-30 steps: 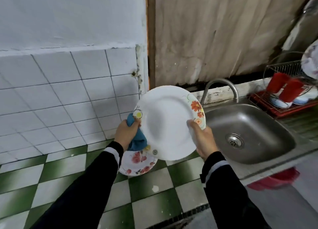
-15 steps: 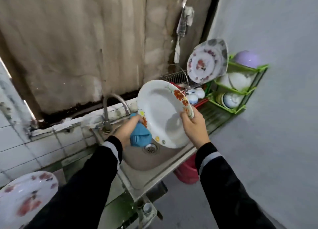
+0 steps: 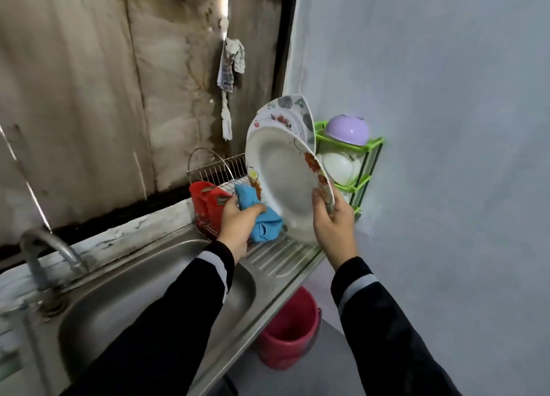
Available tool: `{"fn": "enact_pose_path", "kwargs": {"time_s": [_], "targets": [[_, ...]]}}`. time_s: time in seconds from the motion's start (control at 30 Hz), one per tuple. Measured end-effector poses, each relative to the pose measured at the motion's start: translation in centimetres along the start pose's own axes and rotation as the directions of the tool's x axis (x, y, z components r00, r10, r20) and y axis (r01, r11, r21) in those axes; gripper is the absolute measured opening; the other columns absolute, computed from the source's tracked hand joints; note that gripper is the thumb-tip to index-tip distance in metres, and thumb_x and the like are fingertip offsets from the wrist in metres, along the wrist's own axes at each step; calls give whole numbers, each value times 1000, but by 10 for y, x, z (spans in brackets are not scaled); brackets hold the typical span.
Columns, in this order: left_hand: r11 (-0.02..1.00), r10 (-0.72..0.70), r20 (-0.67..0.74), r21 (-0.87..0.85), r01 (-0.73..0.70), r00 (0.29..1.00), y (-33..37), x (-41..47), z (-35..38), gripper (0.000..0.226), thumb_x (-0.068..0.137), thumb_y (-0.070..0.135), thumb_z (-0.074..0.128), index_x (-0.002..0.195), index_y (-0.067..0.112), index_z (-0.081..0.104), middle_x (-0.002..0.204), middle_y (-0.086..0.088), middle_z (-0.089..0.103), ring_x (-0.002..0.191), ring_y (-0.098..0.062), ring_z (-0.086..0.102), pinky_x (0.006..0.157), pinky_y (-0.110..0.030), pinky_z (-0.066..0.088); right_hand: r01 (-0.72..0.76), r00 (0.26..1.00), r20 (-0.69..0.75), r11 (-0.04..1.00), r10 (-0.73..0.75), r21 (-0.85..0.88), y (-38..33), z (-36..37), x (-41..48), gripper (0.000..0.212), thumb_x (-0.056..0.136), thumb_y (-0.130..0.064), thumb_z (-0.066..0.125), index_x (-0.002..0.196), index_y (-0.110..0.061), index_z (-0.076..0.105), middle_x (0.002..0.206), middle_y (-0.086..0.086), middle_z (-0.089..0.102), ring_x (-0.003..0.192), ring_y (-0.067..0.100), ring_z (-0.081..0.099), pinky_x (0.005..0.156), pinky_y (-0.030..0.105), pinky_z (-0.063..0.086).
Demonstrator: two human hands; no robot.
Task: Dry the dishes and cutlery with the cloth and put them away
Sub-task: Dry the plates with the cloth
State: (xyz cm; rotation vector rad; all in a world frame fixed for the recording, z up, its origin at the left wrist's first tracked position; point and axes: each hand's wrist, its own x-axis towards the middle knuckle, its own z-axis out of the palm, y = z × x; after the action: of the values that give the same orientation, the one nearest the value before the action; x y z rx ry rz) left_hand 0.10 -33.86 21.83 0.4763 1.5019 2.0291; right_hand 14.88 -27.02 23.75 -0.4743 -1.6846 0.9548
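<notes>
Beside the green rack (image 3: 372, 142) holding bowls (image 3: 337, 166), right hand (image 3: 333, 226) grips plate (image 3: 282, 181); left hand (image 3: 238, 223) grips cloth (image 3: 266, 224).

Tap (image 3: 49, 248) blurred, stacked plates (image 3: 294, 107) mostly behind held plate (image 3: 282, 181); bucket (image 3: 293, 327) partly under sink (image 3: 125, 303)

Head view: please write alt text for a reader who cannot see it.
A person holds a flowered plate over the drainboard, the right hand gripping its rim and the left hand holding a blue cloth against it. Behind stand more plates and a green rack of bowls.
</notes>
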Motion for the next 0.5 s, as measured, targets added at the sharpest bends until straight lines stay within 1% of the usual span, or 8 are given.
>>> {"fn": "enact_pose_path", "kwargs": {"time_s": [0.1, 0.17, 0.2, 0.27, 0.37, 0.4, 0.47, 0.5], "targets": [[995, 93, 3, 21, -94, 996, -4, 41, 30, 36, 87, 0, 66, 116, 18, 53, 101, -2, 65, 91, -20, 66, 76, -30, 56, 19, 999, -33, 999, -18, 42, 26, -7, 40, 28, 102, -10, 52, 128, -11, 63, 115, -5, 69, 110, 5, 62, 94, 18, 48], [988, 151, -24, 47, -150, 988, -3, 76, 50, 44, 87, 2, 67, 121, 23, 50, 108, 1, 63, 101, -22, 65, 91, -39, 54, 34, 999, -43, 997, -30, 74, 44, -6, 75, 26, 102, -10, 52, 124, -20, 63, 113, -11, 68, 110, 4, 62, 94, 18, 47], [982, 180, -37, 70, -177, 983, -1, 84, 55, 46, 87, 3, 68, 125, 22, 50, 110, 0, 63, 104, -24, 64, 94, -41, 52, 39, 998, -47, 997, -36, 72, 49, -5, 86, 27, 102, -10, 52, 122, -26, 62, 111, -16, 68, 108, 2, 62, 93, 17, 47], [970, 230, -61, 98, -224, 971, 3, 118, 70, 51, 86, 2, 67, 131, 19, 49, 115, -2, 63, 106, -24, 63, 96, -44, 52, 31, 998, -49, 998, -28, 56, 68, 3, 125, 27, 101, -14, 54, 122, -30, 62, 108, -20, 68, 106, 2, 63, 92, 19, 47], [953, 293, -84, 109, -283, 952, 11, 163, 87, 48, 86, -3, 63, 122, 27, 49, 110, 0, 63, 105, -24, 63, 96, -43, 52, 36, 999, -23, 997, -34, 71, 97, 15, 174, 28, 101, -20, 55, 127, -20, 63, 112, -16, 69, 108, 4, 64, 94, 24, 49], [947, 312, -117, 113, -300, 943, 14, 179, 92, 49, 86, -4, 61, 120, 28, 48, 107, 1, 62, 104, -24, 63, 95, -42, 52, 46, 999, -2, 996, -46, 72, 106, 19, 191, 29, 101, -21, 54, 129, -19, 63, 111, -17, 69, 107, 3, 64, 94, 24, 50], [947, 313, -183, 127, -294, 932, 17, 197, 95, 49, 86, -4, 59, 125, 23, 49, 105, 1, 61, 99, -22, 63, 91, -40, 52, 50, 998, 20, 996, -52, 67, 119, 26, 208, 29, 102, -21, 54, 130, -21, 61, 111, -16, 69, 105, 3, 64, 92, 22, 50], [952, 301, -210, 128, -279, 930, 16, 208, 97, 51, 87, -3, 59, 131, 20, 48, 106, 0, 61, 98, -21, 62, 90, -39, 52, 45, 998, 30, 996, -47, 73, 128, 31, 219, 29, 102, -21, 53, 130, -22, 61, 113, -10, 69, 108, 7, 64, 93, 24, 50]]}}
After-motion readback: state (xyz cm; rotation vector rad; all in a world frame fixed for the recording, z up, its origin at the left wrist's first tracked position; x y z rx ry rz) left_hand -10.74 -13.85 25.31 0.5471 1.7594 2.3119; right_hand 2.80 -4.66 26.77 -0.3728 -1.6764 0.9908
